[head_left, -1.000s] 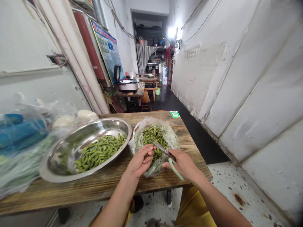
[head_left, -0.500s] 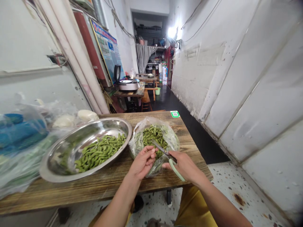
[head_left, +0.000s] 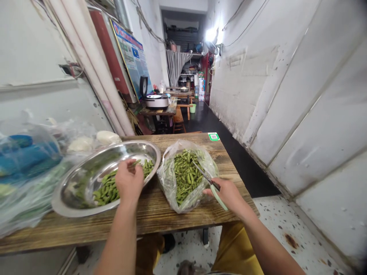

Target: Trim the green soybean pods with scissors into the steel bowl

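My left hand (head_left: 129,179) is over the steel basin (head_left: 67,202), its fingers pinched on a green soybean pod (head_left: 135,163) that pokes out past the fingertips. Trimmed-looking green pods (head_left: 107,191) lie in the basin below it. In my right hand (head_left: 226,193) is a pair of scissors (head_left: 216,195) with pale green handles. The scissor blades point up and left over a clear plastic bag (head_left: 168,191), which stands open and full of soybean pods (head_left: 186,173). My right thumb is near the bag's right side.
All this rests on a wooden table (head_left: 155,221). Plastic bags (head_left: 31,168) with blue and pale contents crowd its left end. A QR-code card (head_left: 213,136) lies at the far right corner. Beyond are a rice cooker (head_left: 156,101) on another table and a white wall (head_left: 258,95) at right.
My left hand has moved left from beside the scissors at the bag to above the basin, carrying a pod. My right hand has shifted slightly right, still holding the scissors.
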A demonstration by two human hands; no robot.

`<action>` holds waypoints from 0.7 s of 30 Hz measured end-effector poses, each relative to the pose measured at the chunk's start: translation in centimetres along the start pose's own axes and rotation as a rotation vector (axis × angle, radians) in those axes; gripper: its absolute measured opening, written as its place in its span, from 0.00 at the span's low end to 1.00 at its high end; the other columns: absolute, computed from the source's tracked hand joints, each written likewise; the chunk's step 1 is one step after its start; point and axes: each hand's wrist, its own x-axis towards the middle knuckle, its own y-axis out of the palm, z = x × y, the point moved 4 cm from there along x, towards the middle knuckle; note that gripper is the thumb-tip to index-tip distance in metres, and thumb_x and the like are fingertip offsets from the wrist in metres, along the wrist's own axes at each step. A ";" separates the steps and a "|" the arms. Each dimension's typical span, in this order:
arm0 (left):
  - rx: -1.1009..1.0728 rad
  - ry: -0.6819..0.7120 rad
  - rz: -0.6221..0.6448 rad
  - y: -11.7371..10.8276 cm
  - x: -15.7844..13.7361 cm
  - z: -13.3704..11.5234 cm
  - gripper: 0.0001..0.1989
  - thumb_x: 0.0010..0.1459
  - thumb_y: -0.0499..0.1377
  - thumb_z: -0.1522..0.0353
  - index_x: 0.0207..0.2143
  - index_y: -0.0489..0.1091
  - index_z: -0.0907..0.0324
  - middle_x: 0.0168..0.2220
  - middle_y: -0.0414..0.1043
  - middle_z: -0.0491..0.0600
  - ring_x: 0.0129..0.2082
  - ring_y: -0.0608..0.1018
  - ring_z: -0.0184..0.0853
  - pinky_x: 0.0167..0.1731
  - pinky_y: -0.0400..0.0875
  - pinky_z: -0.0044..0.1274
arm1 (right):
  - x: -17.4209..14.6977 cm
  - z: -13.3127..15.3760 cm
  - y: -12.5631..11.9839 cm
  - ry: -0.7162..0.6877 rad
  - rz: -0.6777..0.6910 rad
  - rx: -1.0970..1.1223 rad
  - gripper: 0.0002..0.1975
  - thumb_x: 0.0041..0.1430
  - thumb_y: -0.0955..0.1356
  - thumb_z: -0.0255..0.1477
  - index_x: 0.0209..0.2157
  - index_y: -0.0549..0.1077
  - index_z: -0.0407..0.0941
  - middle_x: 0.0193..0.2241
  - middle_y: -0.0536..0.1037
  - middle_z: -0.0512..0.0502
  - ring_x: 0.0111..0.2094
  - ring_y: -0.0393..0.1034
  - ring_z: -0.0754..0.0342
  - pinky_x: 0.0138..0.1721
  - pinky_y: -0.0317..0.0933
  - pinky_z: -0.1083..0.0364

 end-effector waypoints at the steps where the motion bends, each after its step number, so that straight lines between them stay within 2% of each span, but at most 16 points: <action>1: 0.111 0.064 -0.037 -0.4 0.4 -0.5 0.16 0.47 0.62 0.69 0.40 0.69 0.59 0.54 0.63 0.58 0.53 0.64 0.48 0.45 0.62 0.34 | 0.0 0.0 0.1 -0.001 0.002 0.004 0.19 0.55 0.66 0.47 0.32 0.74 0.44 0.24 0.76 0.47 0.27 0.69 0.51 0.27 0.50 0.59; 2: 0.297 0.167 -0.053 -0.3 0.3 -1.2 0.15 0.48 0.61 0.69 0.40 0.70 0.60 0.57 0.60 0.59 0.57 0.59 0.52 0.49 0.58 0.38 | 0.1 0.0 0.2 -0.003 0.003 0.007 0.19 0.55 0.66 0.46 0.33 0.74 0.44 0.25 0.77 0.46 0.27 0.69 0.51 0.27 0.51 0.59; 4: 0.607 0.363 -0.026 1.7 -1.1 -1.9 0.11 0.52 0.59 0.67 0.37 0.73 0.61 0.56 0.62 0.61 0.59 0.55 0.56 0.52 0.49 0.44 | 0.1 0.0 0.4 -0.004 0.004 0.006 0.18 0.56 0.66 0.45 0.34 0.75 0.44 0.27 0.78 0.46 0.28 0.70 0.51 0.28 0.51 0.58; 6: 0.743 0.474 0.181 5.2 -3.5 -1.3 0.09 0.54 0.58 0.64 0.32 0.76 0.58 0.47 0.69 0.59 0.53 0.62 0.55 0.51 0.48 0.45 | 0.1 0.2 0.5 0.001 0.007 -0.003 0.17 0.56 0.66 0.44 0.35 0.75 0.45 0.28 0.79 0.45 0.29 0.71 0.51 0.28 0.51 0.58; 8: 0.772 0.493 0.320 8.3 -5.7 -0.2 0.10 0.53 0.59 0.62 0.28 0.76 0.57 0.40 0.71 0.58 0.47 0.66 0.53 0.49 0.50 0.43 | 0.1 0.4 0.5 0.005 0.014 -0.020 0.16 0.55 0.66 0.44 0.35 0.75 0.45 0.29 0.79 0.45 0.29 0.71 0.50 0.28 0.51 0.58; 10: 0.783 0.473 0.380 10.2 -6.8 1.0 0.10 0.51 0.60 0.62 0.25 0.76 0.58 0.35 0.70 0.59 0.43 0.66 0.52 0.47 0.51 0.42 | -0.1 0.5 0.3 0.010 0.023 -0.033 0.16 0.55 0.67 0.43 0.35 0.75 0.45 0.29 0.79 0.45 0.29 0.71 0.51 0.28 0.51 0.58; 12: 0.745 0.425 0.410 10.8 -6.8 2.0 0.08 0.49 0.62 0.64 0.23 0.75 0.58 0.33 0.71 0.58 0.42 0.66 0.52 0.45 0.52 0.41 | -0.3 0.4 0.2 0.024 0.035 -0.038 0.16 0.55 0.67 0.43 0.35 0.75 0.45 0.29 0.79 0.45 0.30 0.72 0.50 0.28 0.51 0.59; 15: 0.596 0.360 0.383 10.3 -6.0 2.5 0.03 0.47 0.62 0.68 0.25 0.76 0.56 0.34 0.73 0.55 0.41 0.67 0.48 0.43 0.54 0.37 | -0.5 0.1 0.3 0.052 0.056 -0.052 0.17 0.54 0.67 0.44 0.35 0.75 0.45 0.30 0.79 0.44 0.31 0.72 0.49 0.29 0.51 0.58; 17: 0.491 0.317 0.357 9.7 -5.5 2.5 0.04 0.46 0.61 0.70 0.27 0.76 0.56 0.34 0.74 0.53 0.39 0.70 0.45 0.42 0.57 0.33 | -0.6 0.0 0.5 0.058 0.064 -0.053 0.17 0.54 0.68 0.45 0.35 0.75 0.45 0.30 0.79 0.44 0.32 0.72 0.48 0.28 0.51 0.58; 21: 0.236 0.093 0.387 9.1 -5.6 2.6 0.03 0.44 0.61 0.70 0.26 0.72 0.57 0.24 0.72 0.46 0.26 0.72 0.36 0.32 0.61 0.26 | -1.1 0.4 0.6 0.056 0.092 -0.019 0.17 0.52 0.69 0.46 0.31 0.74 0.45 0.25 0.77 0.47 0.27 0.70 0.51 0.26 0.48 0.59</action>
